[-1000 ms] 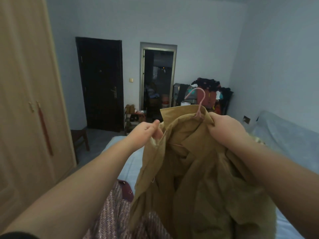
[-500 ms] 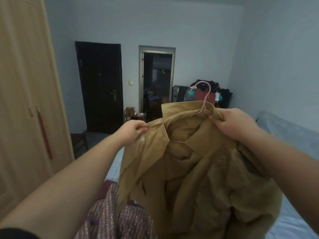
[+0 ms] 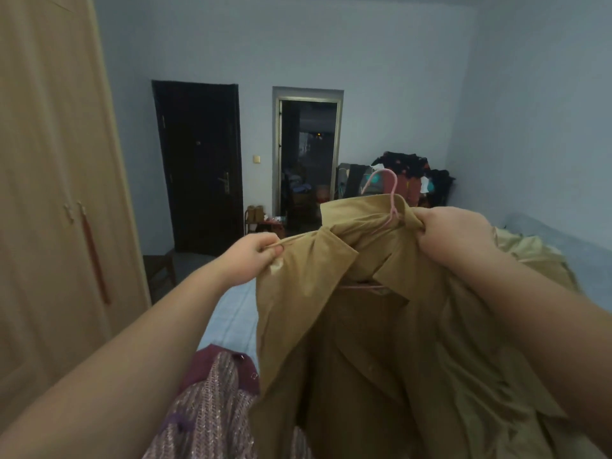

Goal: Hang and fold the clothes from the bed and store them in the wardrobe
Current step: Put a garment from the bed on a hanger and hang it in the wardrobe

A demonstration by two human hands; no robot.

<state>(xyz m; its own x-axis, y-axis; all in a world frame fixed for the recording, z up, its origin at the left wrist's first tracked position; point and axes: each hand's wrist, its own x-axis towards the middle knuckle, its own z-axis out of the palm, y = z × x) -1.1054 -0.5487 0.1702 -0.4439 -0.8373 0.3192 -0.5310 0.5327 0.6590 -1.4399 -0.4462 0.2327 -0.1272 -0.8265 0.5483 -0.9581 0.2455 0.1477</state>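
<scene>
Blue-grey walls enclose the room. The wardrobe (image 3: 49, 193) stands along the left edge with its 2 doors closed, and the bed (image 3: 231, 313) lies below the hands.

1. Position of the work. The coat (image 3: 364, 359) is held in the air over the bed, draped on a pink hanger (image 3: 393, 198). The hook stands upright above the collar. A knit cardigan (image 3: 212, 399) lies on the bed beneath, at lower left.

2. Grip. The left hand (image 3: 255, 260) pinches the edge of 1 shoulder of the coat between thumb and forefinger. The right hand (image 3: 453, 233) has its fingers curled round bunched cloth at the other shoulder, just beside the base of the hook. Whether it also clamps the hanger arm under the cloth cannot be told.

3. Governing relation. The hanger's long axis runs across the view, from 1 hand to the other, and the coat hangs straight down from it. The hook sits nearer the right hand. The wardrobe lies to the left of both hands, so the left hand is the nearer one to its doors.

4. Judgement. The coat probably still needs seating square on the hanger. The left hand would then be free to open a door while the right carries the hook.
</scene>
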